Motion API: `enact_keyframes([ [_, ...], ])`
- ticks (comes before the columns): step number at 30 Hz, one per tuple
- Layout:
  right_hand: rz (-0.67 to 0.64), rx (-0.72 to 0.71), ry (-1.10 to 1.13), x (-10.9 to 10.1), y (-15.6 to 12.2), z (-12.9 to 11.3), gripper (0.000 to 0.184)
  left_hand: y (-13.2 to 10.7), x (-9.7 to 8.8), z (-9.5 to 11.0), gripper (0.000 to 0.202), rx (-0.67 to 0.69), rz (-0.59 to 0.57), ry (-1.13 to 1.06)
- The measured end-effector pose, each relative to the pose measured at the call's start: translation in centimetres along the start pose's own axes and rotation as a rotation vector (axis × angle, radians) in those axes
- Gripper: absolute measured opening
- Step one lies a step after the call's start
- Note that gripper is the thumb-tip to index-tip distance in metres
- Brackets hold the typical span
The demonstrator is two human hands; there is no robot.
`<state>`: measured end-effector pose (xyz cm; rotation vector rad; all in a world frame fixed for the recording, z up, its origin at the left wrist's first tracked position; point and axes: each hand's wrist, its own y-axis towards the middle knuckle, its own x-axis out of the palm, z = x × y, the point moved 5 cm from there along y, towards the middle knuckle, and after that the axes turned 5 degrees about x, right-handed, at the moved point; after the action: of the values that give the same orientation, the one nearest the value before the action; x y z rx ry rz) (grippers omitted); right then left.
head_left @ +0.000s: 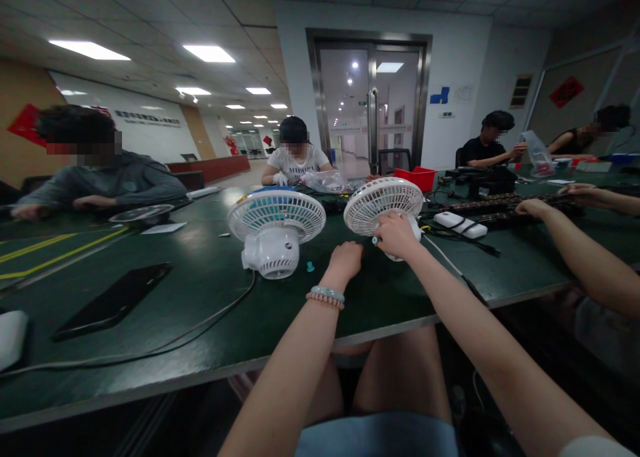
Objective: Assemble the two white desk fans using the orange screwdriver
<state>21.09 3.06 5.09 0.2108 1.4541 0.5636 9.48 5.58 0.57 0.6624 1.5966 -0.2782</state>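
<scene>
Two white fans lie face-down on the green table [200, 324], their grilles tilted away and their housings towards me. My right hand [399, 236] is closed at the back of the right fan [383, 200], with a small light-blue knob [375, 241] at its fingertips. To its left, my left hand [346, 260] rests low over the table with its fingers curled; whatever they may hold is hidden. Another small blue knob [311, 266] lies on the table between that hand and the left fan [274, 250].
A black phone [113, 300] and a trailing grey cable [200, 327] lie at the left. A white power strip [460, 225] sits right of the fans, with a red bin [417, 178] behind. A co-worker's hands [534, 208] work at the right; other people sit around the table.
</scene>
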Motion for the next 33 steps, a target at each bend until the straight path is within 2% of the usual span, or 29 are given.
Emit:
enact_keyframes([
  [15,-0.030,0.010,0.002,-0.11,-0.06,0.05,0.024,-0.28,-0.34,0.01,0.022,-0.022,0.032,-0.029],
  [23,-0.018,0.003,-0.002,-0.22,-0.12,-0.01,0.024,-0.10,-0.28,-0.10,0.024,-0.032,0.011,-0.009],
  [33,-0.016,0.002,-0.001,-0.32,-0.16,0.02,0.024,-0.18,-0.99,-0.16,0.027,-0.067,0.084,0.040],
])
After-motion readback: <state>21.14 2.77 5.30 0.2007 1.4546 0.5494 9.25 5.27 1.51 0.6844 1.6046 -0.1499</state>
